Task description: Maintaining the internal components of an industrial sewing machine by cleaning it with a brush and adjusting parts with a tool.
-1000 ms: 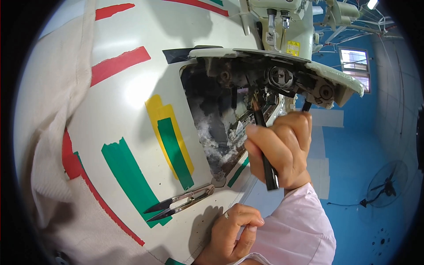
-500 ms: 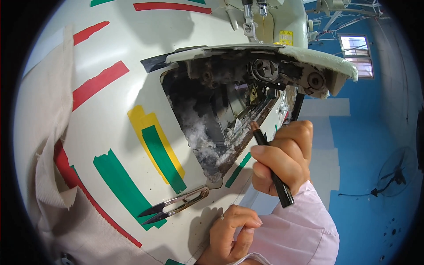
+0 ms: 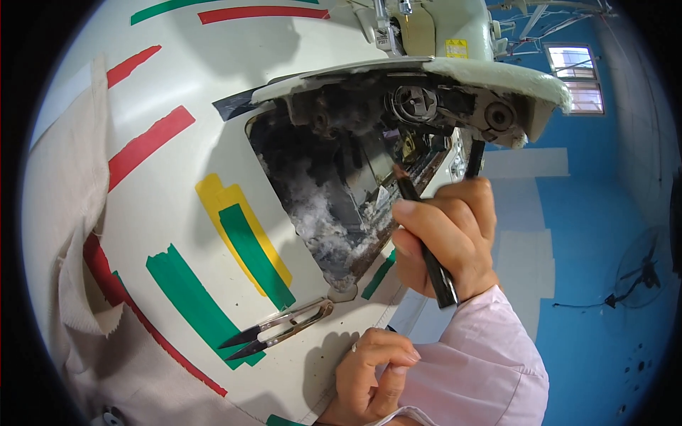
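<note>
In my right hand point(image 3: 451, 238) I grip a small black-handled brush point(image 3: 430, 263), its brown tip pointing up and away into the opening point(image 3: 334, 184) under the raised sewing machine head point(image 3: 490, 78). Fluffy pale lint point(image 3: 320, 220) lines this opening and clings to the machine's underside. The round metal hook assembly point(image 3: 414, 105) is exposed above the brush tip. My left hand point(image 3: 373, 373) rests on the tabletop near the front with its fingers curled, and nothing shows in them. Thread snips point(image 3: 280, 330) lie to its left, blades pointing left.
Green tape point(image 3: 195, 305), yellow tape point(image 3: 220, 206) and red tape point(image 3: 150, 148) mark the white tabletop point(image 3: 156, 213). Beige cloth point(image 3: 78, 184) hangs over the left side. A fan point(image 3: 632, 280) and a window point(image 3: 574, 74) are beyond on the right.
My right hand has moved the brush up and slightly left, its tip now further over the opening. My left hand stays in place, while the view has shifted a little.
</note>
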Demonstrator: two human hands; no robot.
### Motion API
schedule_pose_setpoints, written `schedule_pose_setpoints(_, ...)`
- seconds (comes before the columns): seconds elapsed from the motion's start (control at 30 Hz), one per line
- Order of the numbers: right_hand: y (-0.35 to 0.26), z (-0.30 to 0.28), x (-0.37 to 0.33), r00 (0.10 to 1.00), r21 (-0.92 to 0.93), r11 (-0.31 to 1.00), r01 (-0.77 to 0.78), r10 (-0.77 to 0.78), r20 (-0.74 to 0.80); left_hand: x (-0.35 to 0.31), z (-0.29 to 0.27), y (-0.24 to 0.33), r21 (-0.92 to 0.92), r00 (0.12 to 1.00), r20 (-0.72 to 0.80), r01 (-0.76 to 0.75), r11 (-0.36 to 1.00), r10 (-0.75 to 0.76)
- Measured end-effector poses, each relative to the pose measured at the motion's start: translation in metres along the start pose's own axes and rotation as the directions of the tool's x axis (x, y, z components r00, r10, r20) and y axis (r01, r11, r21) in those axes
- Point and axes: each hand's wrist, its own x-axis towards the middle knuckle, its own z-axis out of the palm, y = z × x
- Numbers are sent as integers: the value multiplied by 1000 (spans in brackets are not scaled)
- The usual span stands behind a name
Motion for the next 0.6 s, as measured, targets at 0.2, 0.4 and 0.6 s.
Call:
schedule_pose_setpoints(0.2, 0, -6, -4, 1000, 70, 997, 19, -18, -17, 5, 2, 4, 67, 1000, -11, -3, 998, 4)
schedule_pose_setpoints(0.4, -4, -20, -32, 997, 140, 990, -11, 22, -75, 10, 11, 3, 40, 999, -49, 5, 999, -3)
schedule_pose_setpoints(0.6, -19, -36, -78, 970, 370, 916, -156, 213, -118, -3, 13, -10, 329, 977, -69, -170, 929, 203)
